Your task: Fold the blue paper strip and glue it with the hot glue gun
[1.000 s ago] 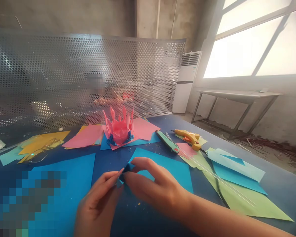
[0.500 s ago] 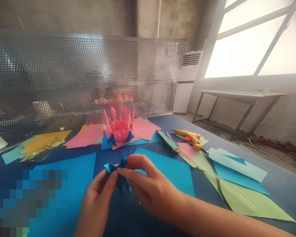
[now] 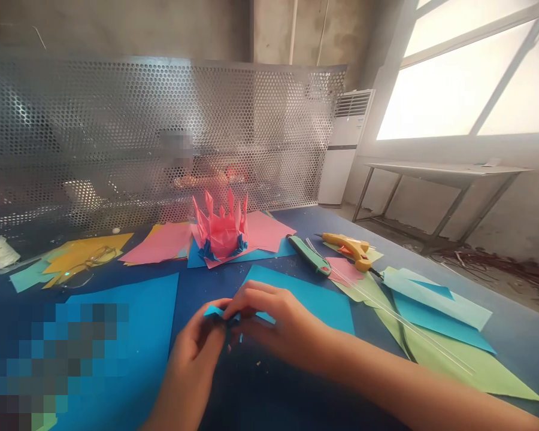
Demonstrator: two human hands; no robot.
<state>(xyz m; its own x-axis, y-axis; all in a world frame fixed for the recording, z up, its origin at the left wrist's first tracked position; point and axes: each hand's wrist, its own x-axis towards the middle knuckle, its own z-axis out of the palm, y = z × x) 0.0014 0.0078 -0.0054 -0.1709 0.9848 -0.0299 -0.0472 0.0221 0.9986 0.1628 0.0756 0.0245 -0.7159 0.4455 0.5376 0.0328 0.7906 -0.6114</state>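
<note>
A small piece of folded blue paper [image 3: 214,312] is pinched between my two hands, low in the middle of the view. My left hand [image 3: 200,344] is closed on its left side, thumb toward me. From the right, my right hand [image 3: 273,317] grips the same piece with bent fingers that cover much of it. Beyond the hands stands a pink folded-paper crown shape [image 3: 222,230] with pointed tips and small blue folded pieces at its base. Flat blue sheets [image 3: 135,323] lie on both sides of my hands.
To the right lie a green utility knife [image 3: 309,256], a yellow glue gun [image 3: 348,248], clear glue sticks [image 3: 431,338] and green paper [image 3: 489,377]. Glasses [image 3: 92,260] rest on yellow paper at left. A perforated metal screen [image 3: 269,131] borders the table's back; a person sits behind it.
Both hands have shifted slightly right. My right fingers have curled down over the folded blue paper, which now shows less. The whole view has moved a little.
</note>
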